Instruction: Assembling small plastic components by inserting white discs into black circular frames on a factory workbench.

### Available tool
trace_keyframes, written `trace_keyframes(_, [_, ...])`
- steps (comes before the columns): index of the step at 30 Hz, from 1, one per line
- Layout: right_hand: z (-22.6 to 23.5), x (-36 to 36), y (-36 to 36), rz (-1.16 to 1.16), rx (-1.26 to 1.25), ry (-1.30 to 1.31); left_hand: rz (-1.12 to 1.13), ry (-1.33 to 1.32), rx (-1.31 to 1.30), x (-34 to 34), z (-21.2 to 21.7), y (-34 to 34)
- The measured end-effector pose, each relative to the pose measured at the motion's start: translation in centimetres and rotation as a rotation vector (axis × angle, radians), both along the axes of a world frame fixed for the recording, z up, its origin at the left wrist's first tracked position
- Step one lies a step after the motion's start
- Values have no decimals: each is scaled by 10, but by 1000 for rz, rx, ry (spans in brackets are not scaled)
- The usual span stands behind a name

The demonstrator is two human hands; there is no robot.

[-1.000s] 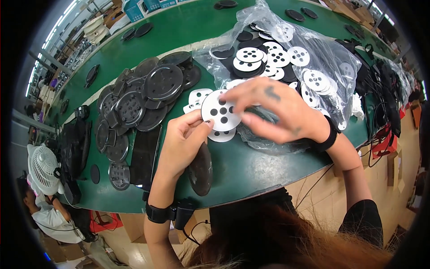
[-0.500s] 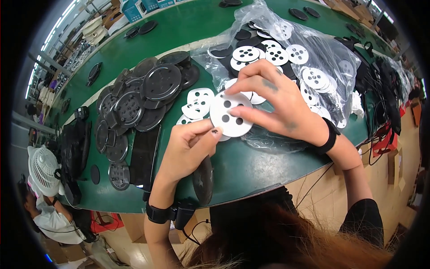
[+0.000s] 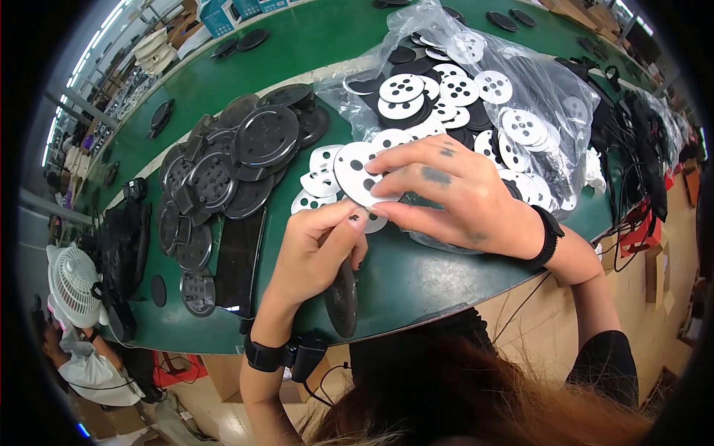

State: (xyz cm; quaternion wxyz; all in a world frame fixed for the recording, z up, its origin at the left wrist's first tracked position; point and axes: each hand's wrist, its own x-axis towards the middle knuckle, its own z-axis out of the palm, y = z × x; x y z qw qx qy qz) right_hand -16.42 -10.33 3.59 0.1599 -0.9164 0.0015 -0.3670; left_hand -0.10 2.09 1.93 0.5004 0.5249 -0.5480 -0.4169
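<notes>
A thin white disc [image 3: 348, 168] with several holes is between my hands, tilted. My left hand [image 3: 316, 249] pinches its lower edge between thumb and fingers. On the disc's right side, my right hand [image 3: 468, 197] grips with the thumb low and the fingers across its face. Just behind the disc lie loose white discs [image 3: 320, 182] of the same kind. Below my left hand is a dark oval-looking part [image 3: 342, 305], its upper end hidden by the fingers. To the left rises a pile of black round plates [image 3: 268, 137], some with raised rims and holes.
A clear plastic bag [image 3: 547, 85] spills white discs [image 3: 459, 91] and black discs [image 3: 480, 115] at the back right. Beside the pile lies a flat black slab [image 3: 239, 260]. More black parts [image 3: 253, 39] sit on the far green strip. A white fan [image 3: 74, 275] stands at far left.
The white disc has moved slightly left and tilted. My right hand's fingers have come down across its face. Black parts on the far strip have shifted slightly rightward.
</notes>
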Motion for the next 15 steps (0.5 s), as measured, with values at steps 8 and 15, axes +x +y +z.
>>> trace_keyframes(8, [-6, 3, 1, -13, 31, -11, -10, -163, -94, -2, -6, -1])
trace_keyframes(15, [-1, 0, 0, 37, 99, 56, 22, -104, -57, 0, -5, 2])
